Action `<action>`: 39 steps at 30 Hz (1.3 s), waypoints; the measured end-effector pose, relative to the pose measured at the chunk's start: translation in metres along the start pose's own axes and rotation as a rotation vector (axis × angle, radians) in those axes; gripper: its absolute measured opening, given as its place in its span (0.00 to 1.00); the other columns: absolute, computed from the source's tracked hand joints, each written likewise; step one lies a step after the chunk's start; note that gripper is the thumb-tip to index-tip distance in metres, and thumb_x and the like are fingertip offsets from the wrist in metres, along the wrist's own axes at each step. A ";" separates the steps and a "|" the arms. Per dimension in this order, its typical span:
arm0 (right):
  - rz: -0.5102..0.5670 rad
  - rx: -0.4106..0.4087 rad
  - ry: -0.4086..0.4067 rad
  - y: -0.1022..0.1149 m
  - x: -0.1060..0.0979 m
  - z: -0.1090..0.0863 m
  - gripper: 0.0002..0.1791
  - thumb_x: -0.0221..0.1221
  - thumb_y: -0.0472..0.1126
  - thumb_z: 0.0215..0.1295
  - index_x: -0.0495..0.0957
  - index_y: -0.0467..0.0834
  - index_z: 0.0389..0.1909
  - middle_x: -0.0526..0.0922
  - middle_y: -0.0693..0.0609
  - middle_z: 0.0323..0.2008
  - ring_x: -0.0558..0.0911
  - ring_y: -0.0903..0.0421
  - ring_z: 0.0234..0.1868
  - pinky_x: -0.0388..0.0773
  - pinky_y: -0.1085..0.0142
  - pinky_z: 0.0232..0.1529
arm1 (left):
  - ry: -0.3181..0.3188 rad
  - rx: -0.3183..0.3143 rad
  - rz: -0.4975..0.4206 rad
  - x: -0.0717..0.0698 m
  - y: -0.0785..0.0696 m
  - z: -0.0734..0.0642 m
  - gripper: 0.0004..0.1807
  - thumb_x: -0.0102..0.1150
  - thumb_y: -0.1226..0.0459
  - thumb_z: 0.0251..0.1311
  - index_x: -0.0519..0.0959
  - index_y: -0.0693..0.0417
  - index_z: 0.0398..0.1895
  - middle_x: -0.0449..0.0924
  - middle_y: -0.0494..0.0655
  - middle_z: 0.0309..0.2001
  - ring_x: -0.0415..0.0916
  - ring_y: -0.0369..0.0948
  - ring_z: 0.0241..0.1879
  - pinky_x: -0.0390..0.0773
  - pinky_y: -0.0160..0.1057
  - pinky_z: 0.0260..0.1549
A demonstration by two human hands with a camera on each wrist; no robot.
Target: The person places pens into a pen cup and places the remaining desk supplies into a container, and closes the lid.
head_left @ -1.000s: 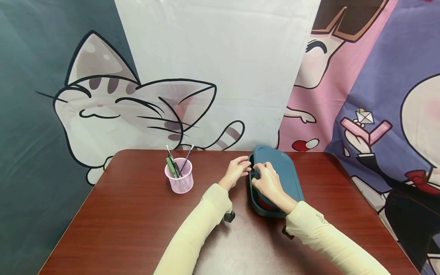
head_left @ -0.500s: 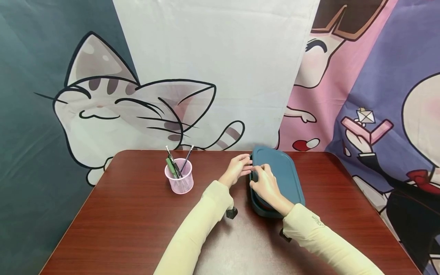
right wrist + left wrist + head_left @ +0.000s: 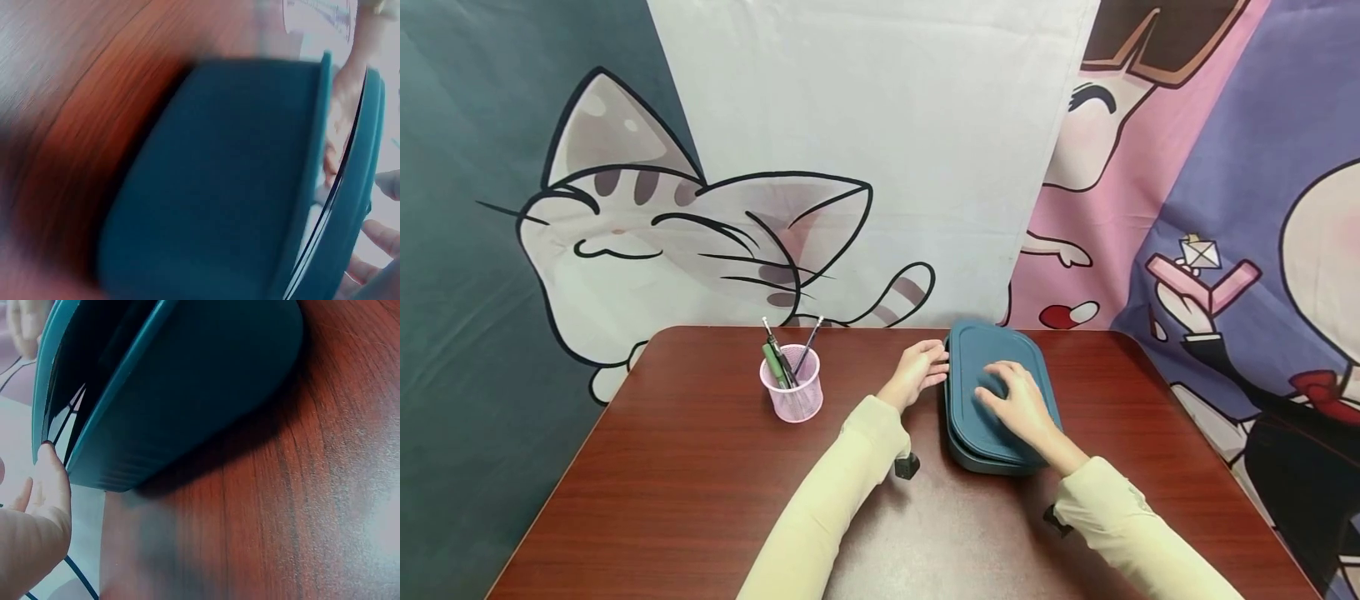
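Note:
A blue lidded box (image 3: 992,467) stands at the table's far right, its matching lid (image 3: 972,358) lying over the top. Between lid and rim a gap shows in both wrist views, so the lid is not flush. At the box's left side is my left hand (image 3: 916,375), fingers extended; in the left wrist view one fingertip touches the lid's edge. My right hand (image 3: 1021,408) is over the lid with loosely bent fingers and grips nothing. In the right wrist view its fingers are close to the lid's top; contact is unclear. The box's contents are hidden.
A pink mesh pen cup (image 3: 796,404) holding several pens stands left of my left hand. The reddish-brown wooden table (image 3: 662,500) ends at a wall hanging (image 3: 880,167) printed with a cat and other cartoon figures.
The lid has come down leftward over the box, covering the red and green contents seen earlier. My right hand has let go of the lid's edge and shifted right; the left barely moved.

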State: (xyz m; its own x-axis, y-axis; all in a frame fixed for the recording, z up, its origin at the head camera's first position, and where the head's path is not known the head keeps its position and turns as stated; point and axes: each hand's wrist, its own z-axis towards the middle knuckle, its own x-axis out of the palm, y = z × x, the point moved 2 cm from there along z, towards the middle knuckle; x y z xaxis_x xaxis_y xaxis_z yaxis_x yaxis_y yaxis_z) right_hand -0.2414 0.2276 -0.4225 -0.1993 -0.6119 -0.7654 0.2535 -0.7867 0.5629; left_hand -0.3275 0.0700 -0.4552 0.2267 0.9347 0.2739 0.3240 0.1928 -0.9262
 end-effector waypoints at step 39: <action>0.001 0.208 0.165 -0.069 -0.009 -0.005 0.42 0.50 0.57 0.59 0.50 0.31 0.64 0.45 0.29 0.65 0.50 0.34 0.64 0.49 0.40 0.60 | -0.108 0.095 0.317 -0.003 0.021 -0.010 0.19 0.54 0.70 0.55 0.72 0.59 0.52 0.78 0.54 0.42 0.77 0.37 0.33 0.79 0.38 0.36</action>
State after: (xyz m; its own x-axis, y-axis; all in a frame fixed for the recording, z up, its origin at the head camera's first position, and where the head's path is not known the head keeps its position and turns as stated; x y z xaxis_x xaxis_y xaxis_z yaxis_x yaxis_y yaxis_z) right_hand -0.2521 0.2879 -0.4561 -0.0378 -0.6041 -0.7960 0.0502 -0.7967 0.6023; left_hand -0.3125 0.0686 -0.4726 0.2020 0.9778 -0.0559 0.1645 -0.0901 -0.9822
